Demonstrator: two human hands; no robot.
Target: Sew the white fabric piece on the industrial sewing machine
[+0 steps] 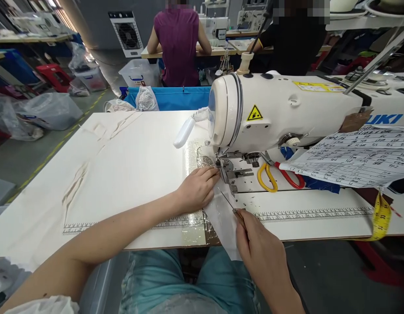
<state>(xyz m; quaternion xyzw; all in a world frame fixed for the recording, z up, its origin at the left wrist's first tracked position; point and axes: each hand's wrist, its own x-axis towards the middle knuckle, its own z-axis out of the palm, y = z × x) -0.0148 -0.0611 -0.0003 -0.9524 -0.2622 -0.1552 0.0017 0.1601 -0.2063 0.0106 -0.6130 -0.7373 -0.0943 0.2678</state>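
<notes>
Where the cloth (224,229) runs from beneath the left hand (198,188), near the presser foot (226,171), its long axis is directed past the near edge of the table (149,174). By the right hand (262,244), lower and rightward, a thin tool (238,216) is gripped, tip toward the left hand; whether cloth is pinched by the latter cannot be told.

We are in a sewing workshop: a sewing machine (280,109) stands at two o'clock, and more machines (218,28) top a bench (221,52) at twelve, where we see a co-worker's back (178,48).
</notes>
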